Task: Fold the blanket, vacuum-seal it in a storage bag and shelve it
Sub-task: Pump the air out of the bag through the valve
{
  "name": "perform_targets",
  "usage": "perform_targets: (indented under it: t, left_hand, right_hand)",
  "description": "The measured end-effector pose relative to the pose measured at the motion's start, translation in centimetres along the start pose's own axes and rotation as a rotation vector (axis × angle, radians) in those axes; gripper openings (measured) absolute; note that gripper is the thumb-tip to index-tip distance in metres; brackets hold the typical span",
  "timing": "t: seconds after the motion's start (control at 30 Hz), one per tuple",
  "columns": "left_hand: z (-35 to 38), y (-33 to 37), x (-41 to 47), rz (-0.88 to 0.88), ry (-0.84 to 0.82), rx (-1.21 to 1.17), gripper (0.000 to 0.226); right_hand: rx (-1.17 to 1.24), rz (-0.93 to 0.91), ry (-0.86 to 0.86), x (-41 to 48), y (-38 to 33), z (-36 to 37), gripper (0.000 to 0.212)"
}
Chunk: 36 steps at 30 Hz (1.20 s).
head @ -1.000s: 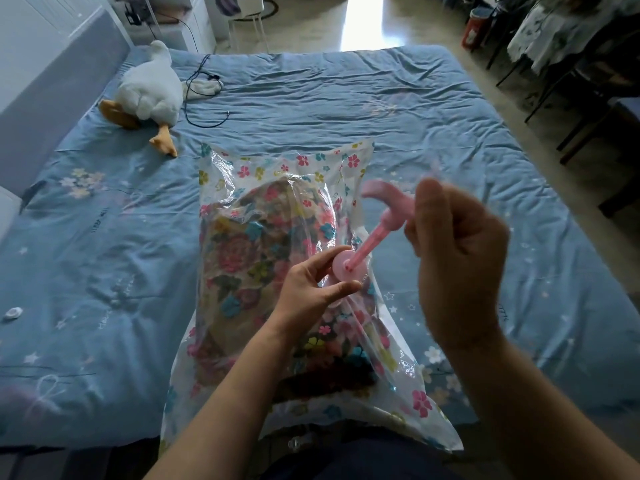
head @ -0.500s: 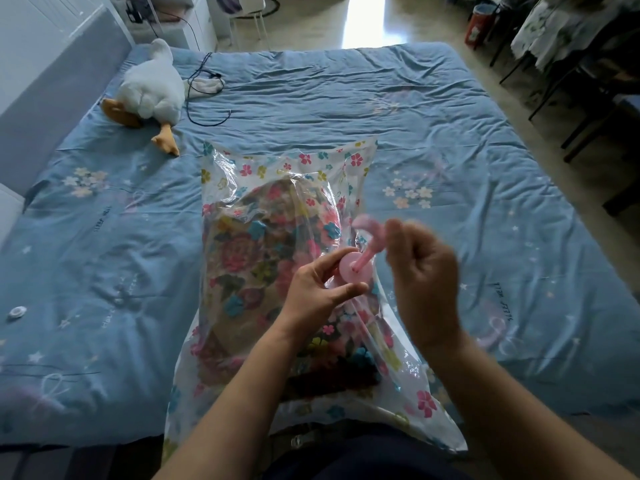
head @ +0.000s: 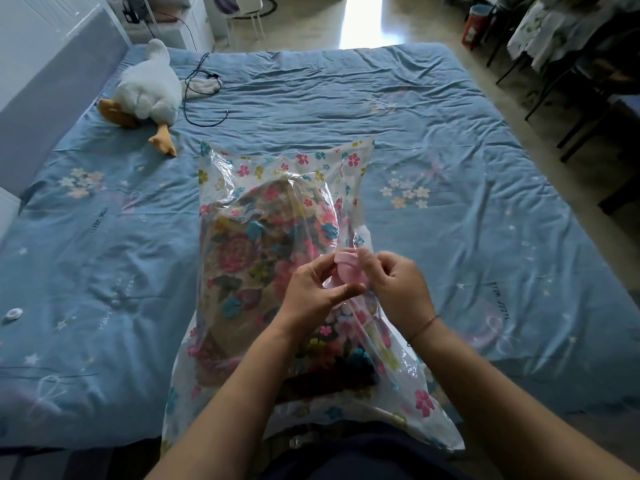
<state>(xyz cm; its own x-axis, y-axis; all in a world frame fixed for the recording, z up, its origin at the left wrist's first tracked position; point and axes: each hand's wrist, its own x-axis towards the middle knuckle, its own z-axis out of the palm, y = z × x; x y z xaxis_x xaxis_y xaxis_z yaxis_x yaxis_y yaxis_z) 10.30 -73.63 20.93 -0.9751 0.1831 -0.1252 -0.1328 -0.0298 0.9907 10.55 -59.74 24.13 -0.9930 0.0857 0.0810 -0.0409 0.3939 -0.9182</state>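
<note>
A clear storage bag (head: 277, 174) with a flower print lies lengthwise on the blue bed, and the folded floral blanket (head: 252, 258) fills it. A pink hand pump (head: 348, 270) sits pushed down on the bag's right side, over the valve. My left hand (head: 317, 292) grips the pump's base, thumb stretched under it. My right hand (head: 394, 285) pinches the pump's pink top from the right. The valve itself is hidden under the pump and my fingers.
A white plush goose (head: 149, 90) and a black cable (head: 201, 95) lie at the bed's far left. A small white round cap (head: 14, 313) rests on the cover (head: 485, 237) at the left. Chairs and a draped table (head: 568, 32) stand beyond the right bed edge.
My right hand has pushed the pump handle down from its raised, drawn-out position onto the base. My left hand kept its hold at the valve.
</note>
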Motion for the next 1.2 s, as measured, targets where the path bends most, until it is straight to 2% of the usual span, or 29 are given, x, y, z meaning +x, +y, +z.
perform_targets:
  t: [0.07,0.17,0.23,0.3,0.4,0.43,0.5,0.6,0.67,0.73,0.83,0.9,0.97,1.07,1.13,1.2]
  left_hand:
    - [-0.1,0.3,0.0,0.002,-0.003,-0.010,0.057]
    - [-0.2,0.8,0.3,-0.009,0.008,-0.027,0.056]
    - [-0.2,0.7,0.3,0.000,0.011,-0.021,0.056]
    - [-0.1,0.5,0.2,0.008,0.013,-0.013,0.056]
    - [-0.1,0.2,0.0,0.005,-0.002,0.005,0.055]
    - [-0.3,0.2,0.0,0.002,-0.005,0.001,0.056]
    - [-0.5,0.3,0.1,0.001,-0.004,-0.007,0.058]
    - [-0.6,0.5,0.4,0.000,0.006,-0.004,0.057]
    - [-0.5,0.3,0.4,0.006,0.015,0.001,0.057]
    - [-0.4,0.0,0.3,0.010,0.021,0.006,0.058]
    - [-0.5,-0.2,0.0,0.011,-0.004,0.021,0.059]
    - [-0.8,0.0,0.0,0.012,-0.012,0.016,0.058]
    - [-0.9,0.1,0.3,0.006,-0.013,0.009,0.057]
    - [-0.7,-0.2,0.5,0.009,0.010,0.023,0.057]
    - [-0.5,-0.5,0.6,0.009,0.026,0.032,0.059]
    - [-0.5,-0.7,0.4,0.006,0.023,0.043,0.060]
  right_hand:
    - [0.004,-0.043,0.012,0.5,-1.1,-1.0,0.049]
    - [0.283,-0.288,0.176,0.9,-6.2,-3.6,0.056]
    - [0.388,-0.375,0.247,1.1,-7.4,-3.9,0.059]
    - [0.278,-0.319,0.245,0.6,-5.4,-2.5,0.058]
    - [0.070,-0.053,0.032,0.0,-1.0,0.0,0.058]
    - [0.023,-0.019,0.006,-0.1,-0.6,0.1,0.058]
    - [0.052,-0.090,0.066,0.3,-2.1,-1.0,0.056]
    - [0.311,-0.305,0.256,0.7,-6.7,-3.4,0.054]
    - [0.331,-0.384,0.318,0.7,-7.0,-3.1,0.057]
    - [0.211,-0.301,0.248,0.1,-4.5,-1.5,0.062]
    - [0.001,-0.092,0.002,-0.6,-1.0,0.2,0.079]
    - [0.020,-0.142,0.018,-0.1,-1.7,-0.5,0.063]
    - [0.156,-0.253,0.128,0.3,-4.7,-2.1,0.049]
    - [0.357,-0.424,0.282,0.4,-7.6,-3.3,0.053]
    - [0.291,-0.356,0.279,0.0,-5.9,-2.1,0.056]
    - [0.176,-0.150,0.125,-0.2,-2.9,-0.4,0.058]
